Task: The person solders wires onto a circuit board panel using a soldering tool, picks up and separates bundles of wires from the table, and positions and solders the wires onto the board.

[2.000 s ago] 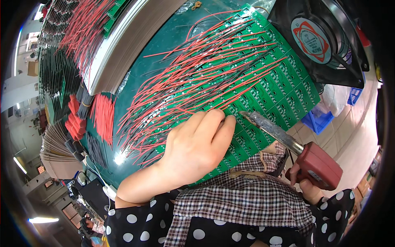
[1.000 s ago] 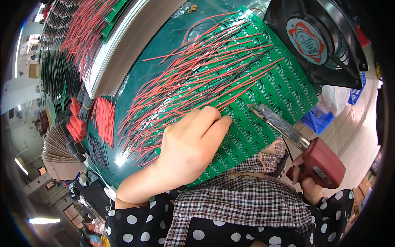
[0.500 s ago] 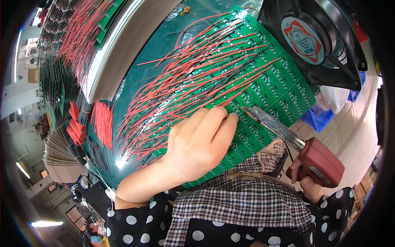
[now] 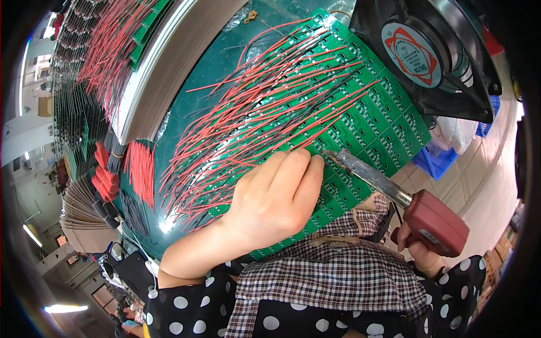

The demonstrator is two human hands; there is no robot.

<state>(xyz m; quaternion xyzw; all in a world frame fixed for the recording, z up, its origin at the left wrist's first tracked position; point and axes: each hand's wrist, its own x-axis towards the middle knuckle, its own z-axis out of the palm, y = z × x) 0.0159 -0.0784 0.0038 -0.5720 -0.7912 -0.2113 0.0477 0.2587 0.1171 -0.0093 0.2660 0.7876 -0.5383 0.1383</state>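
A green panel of circuit boards (image 4: 389,138) lies in front of me, with rows of red and black wires (image 4: 265,107) fanning leftward across it. My left hand (image 4: 276,194) is closed low over the panel. Its fingertips are turned down beside the wires, and whatever they pinch is hidden. In my right hand (image 4: 424,256) is the dark red handle of a soldering iron (image 4: 437,222). The iron's grey, crusted tip points up and left, close to the left fingertips, at the panel's surface; I cannot tell whether it touches.
A black fan (image 4: 420,53) stands at the far right edge. To the left are a curved cardboard stack (image 4: 169,67), wired boards (image 4: 112,50), bundles of red wires (image 4: 139,172) and black wires (image 4: 134,211). A blue basket (image 4: 437,160) sits below, beyond the table's right side.
The soldering iron has shifted slightly left, its tip nearer my left fingertips. My left hand has moved barely, still closed over the panel.
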